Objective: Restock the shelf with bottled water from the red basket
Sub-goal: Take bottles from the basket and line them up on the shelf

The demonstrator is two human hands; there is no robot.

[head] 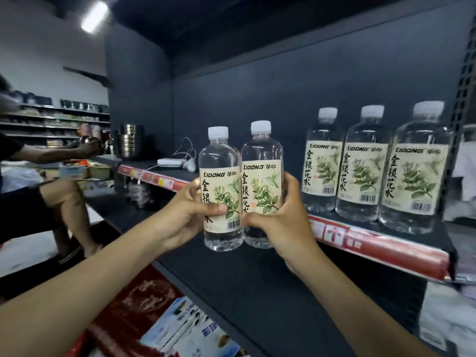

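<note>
A ceiling strip light at the upper left glares blown-out white; elsewhere it is dim, the dark shelf back soaking up light. The two bottles at centre are sharp. The person at left is blurred, and wide-angle distortion bows the red price strip at lower right.

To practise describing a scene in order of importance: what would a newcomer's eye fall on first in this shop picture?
Dead centre, the left hand and the right hand each grip a clear, white-capped LIDONG water bottle, the left bottle and right bottle upright and side by side. To the right, three matching bottles stand in a row on the red-edged shelf.
</note>
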